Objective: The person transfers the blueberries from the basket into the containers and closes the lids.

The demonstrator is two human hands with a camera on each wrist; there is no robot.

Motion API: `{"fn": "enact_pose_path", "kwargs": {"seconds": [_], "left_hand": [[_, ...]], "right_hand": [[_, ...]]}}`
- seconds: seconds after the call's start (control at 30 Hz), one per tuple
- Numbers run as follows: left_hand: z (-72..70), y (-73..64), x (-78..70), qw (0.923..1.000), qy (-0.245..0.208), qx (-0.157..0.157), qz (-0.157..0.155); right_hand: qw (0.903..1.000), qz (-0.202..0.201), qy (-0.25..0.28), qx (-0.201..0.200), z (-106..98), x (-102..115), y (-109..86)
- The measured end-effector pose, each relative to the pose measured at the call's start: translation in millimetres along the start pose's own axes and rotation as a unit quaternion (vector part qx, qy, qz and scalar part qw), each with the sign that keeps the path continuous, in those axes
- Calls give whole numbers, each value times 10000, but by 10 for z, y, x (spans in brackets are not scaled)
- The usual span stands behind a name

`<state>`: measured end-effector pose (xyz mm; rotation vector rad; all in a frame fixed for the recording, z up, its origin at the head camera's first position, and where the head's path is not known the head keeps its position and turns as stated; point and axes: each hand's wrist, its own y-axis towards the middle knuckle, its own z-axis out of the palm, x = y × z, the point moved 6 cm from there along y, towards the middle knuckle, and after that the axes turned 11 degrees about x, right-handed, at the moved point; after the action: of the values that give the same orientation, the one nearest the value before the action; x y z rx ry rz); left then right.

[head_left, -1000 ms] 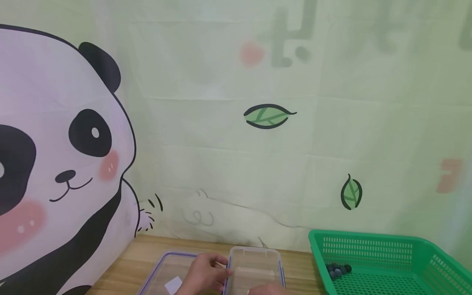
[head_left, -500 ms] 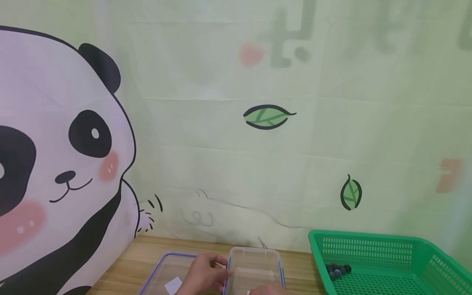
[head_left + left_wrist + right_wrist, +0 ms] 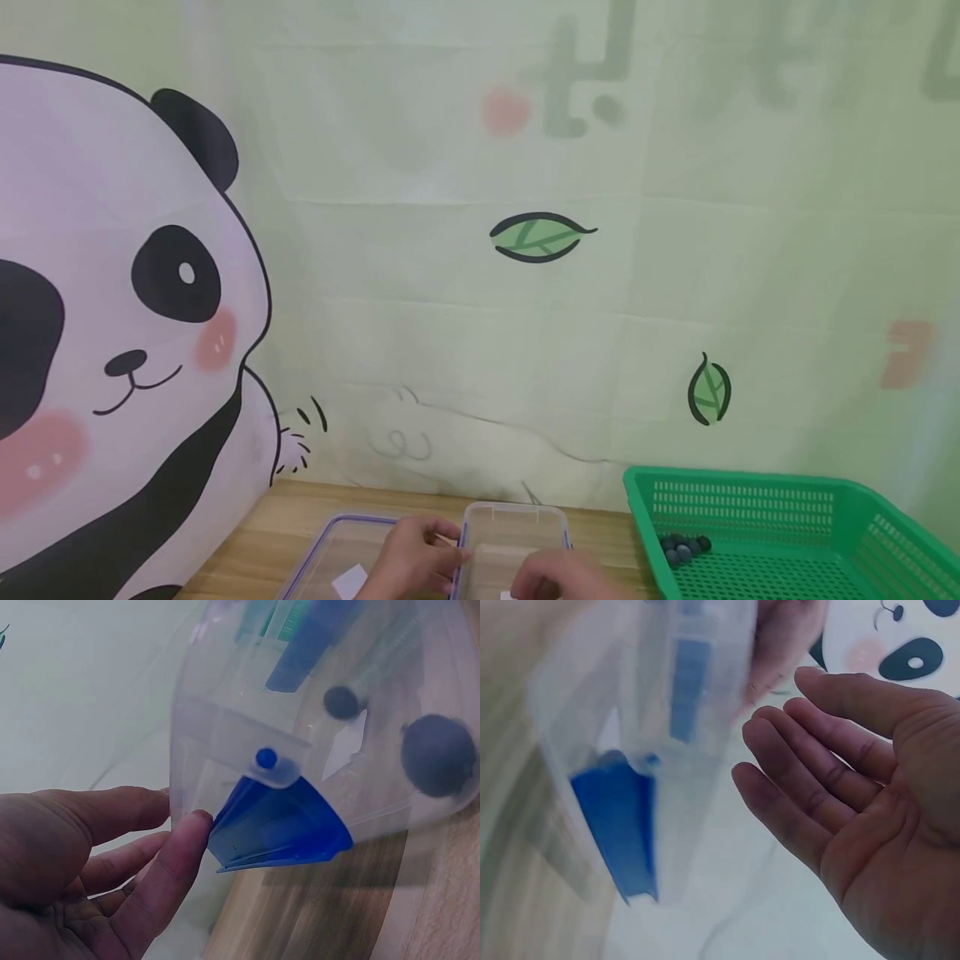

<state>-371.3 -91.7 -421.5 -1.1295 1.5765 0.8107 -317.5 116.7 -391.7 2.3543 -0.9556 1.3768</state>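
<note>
A clear plastic food container [image 3: 513, 521] with blue side clips stands on the table. My left hand [image 3: 423, 550] holds its left side, and in the left wrist view the thumb and a finger meet the wall beside a blue clip [image 3: 281, 825]. Two dark round berries [image 3: 439, 755] show through the clear plastic there. Low in the head view, my right hand [image 3: 562, 575] overlaps the container's right side. The right wrist view shows that hand with nothing in it, fingers loosely bent, beside the container [image 3: 712, 667].
A clear lid-like panel [image 3: 322, 546] edged in blue lies left of the container, with a white square [image 3: 350, 582] on it. To the right is a green basket [image 3: 750, 479] with several blueberries [image 3: 684, 550] in its left corner. A panda-print cloth [image 3: 420, 333] hangs behind the wooden table [image 3: 600, 525].
My right hand has risen and shifted slightly right, showing more of itself over the container. My left hand keeps its place on the container's side. The head view has turned slightly.
</note>
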Motion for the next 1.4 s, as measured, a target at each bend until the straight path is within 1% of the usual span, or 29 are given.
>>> {"fn": "enact_pose_path", "kwargs": {"seconds": [0.07,0.17,0.3,0.4,0.5,0.6,0.67,0.8,0.87,0.93,1.07,1.13,1.27,1.4], "left_hand": [[-7,-3,4,10000,-6,0,-2],[-19,-9,7,10000,-11,-1,-28],[-38,-18,10,10000,41,-10,-66],[-53,-22,8,9999,108,-29,-75],[-58,-26,4,9999,129,-41,-60],[-46,-25,1,10000,92,-38,-7],[-37,-15,3,10000,64,-41,-7],[-15,12,9,10000,15,-37,-51],[-4,22,9,10000,-3,-28,-65],[6,27,5,10000,4,-10,-49],[12,37,3,10000,44,-3,-59],[8,40,6,9999,61,-13,-109],[-2,34,20,9997,84,-15,-228],[-17,15,21,9996,86,-25,-269]], "right_hand": [[9999,129,-50,-84,-79,-25,-35],[9987,195,-366,-302,-197,-23,-105],[9924,-14,-932,-807,-313,150,-234],[9877,-220,-1137,-1052,-375,275,-326],[9834,-205,-1318,-1231,-434,318,-400],[9770,-194,-1551,-1452,-496,332,-473],[9745,-142,-1594,-1573,-541,330,-518],[9735,24,-1423,-1788,-639,307,-609],[9710,-4,-1423,-1919,-681,308,-662],[9673,-146,-1486,-2048,-716,326,-717],[9607,-397,-1657,-2192,-773,390,-811],[9591,-390,-1727,-2207,-806,430,-855],[9573,-176,-1910,-2162,-902,521,-953],[9508,23,-2243,-2138,-1043,596,-1036]]}}
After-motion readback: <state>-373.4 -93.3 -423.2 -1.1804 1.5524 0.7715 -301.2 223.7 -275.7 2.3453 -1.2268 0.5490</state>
